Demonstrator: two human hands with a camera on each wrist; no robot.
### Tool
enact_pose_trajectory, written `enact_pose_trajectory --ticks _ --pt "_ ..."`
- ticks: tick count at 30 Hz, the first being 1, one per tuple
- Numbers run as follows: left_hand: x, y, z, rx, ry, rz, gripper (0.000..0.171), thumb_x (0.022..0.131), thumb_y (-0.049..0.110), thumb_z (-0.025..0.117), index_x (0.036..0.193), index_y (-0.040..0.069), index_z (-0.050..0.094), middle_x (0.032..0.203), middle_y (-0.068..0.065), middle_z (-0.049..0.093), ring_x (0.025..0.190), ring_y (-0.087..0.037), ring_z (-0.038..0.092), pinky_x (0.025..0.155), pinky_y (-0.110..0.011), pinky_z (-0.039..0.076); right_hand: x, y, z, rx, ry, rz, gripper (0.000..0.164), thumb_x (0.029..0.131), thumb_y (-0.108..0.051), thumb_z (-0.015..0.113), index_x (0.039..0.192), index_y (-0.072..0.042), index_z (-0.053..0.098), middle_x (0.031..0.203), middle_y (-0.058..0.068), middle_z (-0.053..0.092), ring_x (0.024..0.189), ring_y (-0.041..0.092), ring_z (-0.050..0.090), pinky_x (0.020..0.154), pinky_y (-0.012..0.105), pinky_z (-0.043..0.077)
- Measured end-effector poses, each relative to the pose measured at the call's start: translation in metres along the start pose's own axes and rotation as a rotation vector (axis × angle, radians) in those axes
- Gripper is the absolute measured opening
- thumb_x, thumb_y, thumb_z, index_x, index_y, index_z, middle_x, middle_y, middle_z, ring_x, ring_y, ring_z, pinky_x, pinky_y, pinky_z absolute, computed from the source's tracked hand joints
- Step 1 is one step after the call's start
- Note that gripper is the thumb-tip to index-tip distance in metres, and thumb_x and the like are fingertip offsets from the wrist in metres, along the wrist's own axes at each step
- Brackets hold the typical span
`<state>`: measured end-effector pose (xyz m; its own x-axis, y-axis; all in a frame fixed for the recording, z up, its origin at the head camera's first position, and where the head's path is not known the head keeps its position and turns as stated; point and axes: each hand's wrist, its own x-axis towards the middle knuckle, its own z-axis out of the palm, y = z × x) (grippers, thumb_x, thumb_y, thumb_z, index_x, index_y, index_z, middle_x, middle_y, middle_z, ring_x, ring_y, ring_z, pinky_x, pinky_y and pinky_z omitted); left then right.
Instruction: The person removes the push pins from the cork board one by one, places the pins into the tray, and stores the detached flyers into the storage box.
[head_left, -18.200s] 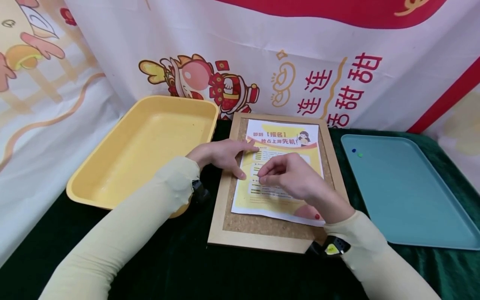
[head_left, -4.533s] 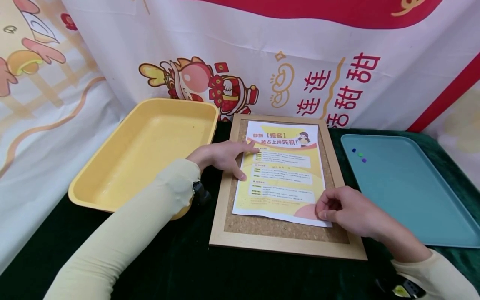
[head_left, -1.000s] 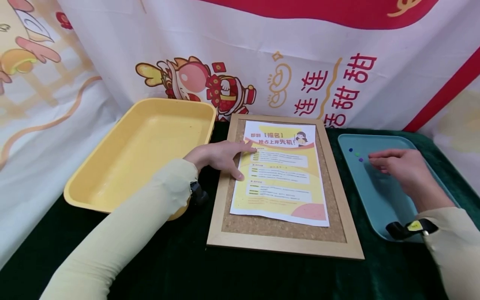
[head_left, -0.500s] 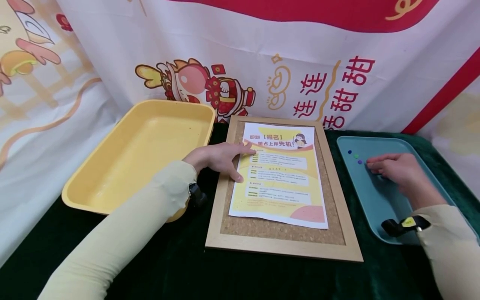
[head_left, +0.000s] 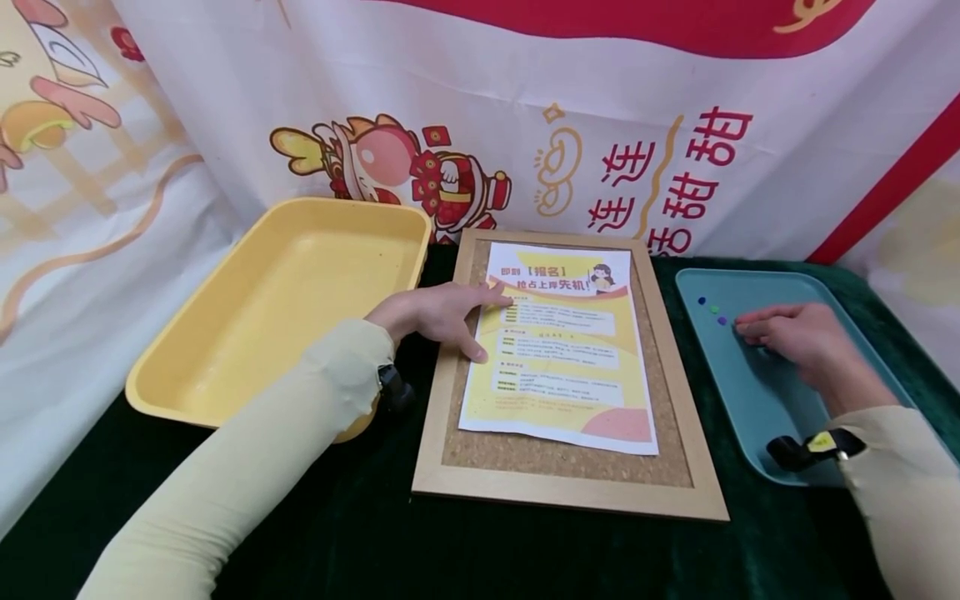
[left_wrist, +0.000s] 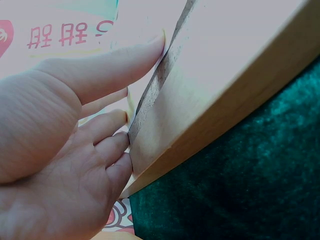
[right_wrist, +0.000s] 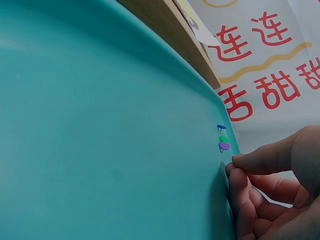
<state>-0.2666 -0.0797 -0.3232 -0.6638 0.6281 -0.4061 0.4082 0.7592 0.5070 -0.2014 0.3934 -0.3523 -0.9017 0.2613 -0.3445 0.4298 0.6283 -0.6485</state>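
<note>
A printed yellow-and-white poster (head_left: 558,350) lies on a wood-framed corkboard (head_left: 570,460). My left hand (head_left: 442,318) rests over the poster's left edge with thumb and fingers spread; in the left wrist view the hand (left_wrist: 75,130) lies along the frame. On the blue-green tray (head_left: 780,392), my right hand (head_left: 798,337) pinches thumb and index fingertips together low over the surface. A red thumbtack taken from the poster's corner is hidden by these fingertips. Beside them lie a blue thumbtack (right_wrist: 221,127), a green thumbtack (right_wrist: 224,139) and a purple thumbtack (right_wrist: 224,146).
A deep yellow bin (head_left: 292,292) stands left of the corkboard, partly under my left forearm. Dark green cloth (head_left: 480,550) covers the table. A printed white curtain (head_left: 480,75) hangs behind everything.
The red thumbtack seen at the poster's lower right earlier is gone from there. A purple one has joined the tray. My right hand has gone from that corner to the tray; my left stays put.
</note>
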Motion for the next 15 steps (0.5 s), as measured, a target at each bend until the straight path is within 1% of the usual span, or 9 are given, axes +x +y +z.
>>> enact_pose_trajectory --ticks 2,6,15 --pt "0.0002 -0.0004 0.0004 0.003 -0.001 0.003 0.093 0.093 0.026 0.084 0.169 0.025 0.031 0.181 0.003 0.011 0.162 -0.023 0.022 0.133 -0.047 0.017 0.0005 0.0006 -0.0002 0.0 0.002 0.0 0.053 0.112 -0.033 0.052 0.152 0.001 0.053 0.146 0.027 0.056 0.122 0.035 0.05 0.089 0.038 0.047" --pt "0.0002 -0.001 0.0007 0.003 -0.003 0.001 0.092 0.093 0.026 0.084 0.169 0.025 0.031 0.181 0.003 0.01 0.161 -0.023 0.023 0.133 -0.047 0.018 0.0017 0.0009 0.0 -0.007 -0.006 -0.001 0.052 0.111 -0.033 0.053 0.151 0.001 0.054 0.146 0.027 0.056 0.122 0.036 0.05 0.089 0.039 0.047" --pt "0.0014 0.0001 0.0001 0.015 -0.005 0.001 0.093 0.093 0.028 0.084 0.169 0.026 0.03 0.181 0.003 0.01 0.161 -0.023 0.024 0.133 -0.048 0.018 0.0003 0.0005 -0.0033 -0.029 -0.05 0.013 0.057 0.111 -0.039 0.052 0.154 -0.001 0.052 0.154 0.03 0.046 0.124 0.038 0.046 0.09 0.041 0.045"
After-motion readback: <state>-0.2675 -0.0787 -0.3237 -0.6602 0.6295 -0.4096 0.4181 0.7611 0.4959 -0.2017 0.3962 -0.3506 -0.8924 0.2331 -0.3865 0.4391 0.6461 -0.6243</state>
